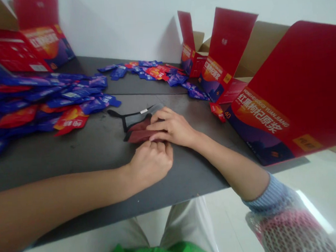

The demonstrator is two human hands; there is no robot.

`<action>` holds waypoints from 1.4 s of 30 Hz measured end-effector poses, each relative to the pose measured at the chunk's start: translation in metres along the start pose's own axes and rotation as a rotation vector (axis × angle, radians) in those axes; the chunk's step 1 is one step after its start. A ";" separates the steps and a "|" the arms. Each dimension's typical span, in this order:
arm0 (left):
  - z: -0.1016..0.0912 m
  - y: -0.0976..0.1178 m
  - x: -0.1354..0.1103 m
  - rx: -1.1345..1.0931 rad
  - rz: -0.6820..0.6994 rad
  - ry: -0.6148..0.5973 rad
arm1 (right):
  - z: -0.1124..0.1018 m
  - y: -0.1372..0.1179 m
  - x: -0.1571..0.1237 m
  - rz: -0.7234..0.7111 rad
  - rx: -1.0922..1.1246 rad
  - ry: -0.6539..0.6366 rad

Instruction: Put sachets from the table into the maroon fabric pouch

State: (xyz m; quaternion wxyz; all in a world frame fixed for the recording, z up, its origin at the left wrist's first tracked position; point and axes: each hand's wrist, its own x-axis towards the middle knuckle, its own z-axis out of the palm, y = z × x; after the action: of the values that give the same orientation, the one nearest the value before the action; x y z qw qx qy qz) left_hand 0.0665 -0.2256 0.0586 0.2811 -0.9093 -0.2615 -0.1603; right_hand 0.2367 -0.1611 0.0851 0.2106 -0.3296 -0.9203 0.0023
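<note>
A dark red and black cloth piece (136,125) with a black strap lies on the grey table (80,147), just past my hands. My right hand (172,127) rests on its right side, fingers stretched flat over the fabric. My left hand (150,161) sits at the near edge of the cloth, fingers curled in a loose fist against it; what they pinch, if anything, is hidden.
A heap of blue and red sachets (36,100) covers the table's left. More sachets (152,70) lie at the back. Open red boxes (284,110) stand at the right, another red box (216,72) behind, and one (27,47) at the far left.
</note>
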 end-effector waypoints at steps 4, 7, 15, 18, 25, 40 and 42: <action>0.002 -0.002 0.002 0.002 -0.001 0.023 | -0.005 0.006 -0.001 0.223 -0.151 0.011; 0.003 -0.002 0.001 -0.003 -0.002 0.035 | -0.011 0.016 -0.004 0.416 -0.263 0.030; 0.007 -0.003 0.001 -0.036 -0.004 0.038 | -0.028 0.023 -0.011 0.570 -0.316 0.053; 0.008 -0.004 0.001 -0.035 -0.013 0.064 | -0.032 0.012 -0.010 0.381 -0.203 0.142; 0.006 -0.004 0.003 -0.043 0.002 0.037 | -0.011 0.000 -0.006 0.044 0.040 -0.053; 0.005 -0.004 0.002 -0.064 -0.004 -0.002 | -0.008 0.027 -0.009 0.579 -0.219 0.116; 0.004 -0.004 0.002 -0.060 -0.004 -0.007 | -0.009 0.028 -0.009 0.637 -0.239 0.124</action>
State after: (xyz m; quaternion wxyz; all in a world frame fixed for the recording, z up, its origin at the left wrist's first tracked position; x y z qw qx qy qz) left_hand 0.0661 -0.2193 0.0576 0.2523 -0.9174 -0.2595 -0.1655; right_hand 0.2632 -0.1457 0.0864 0.2149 -0.6223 -0.7503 -0.0601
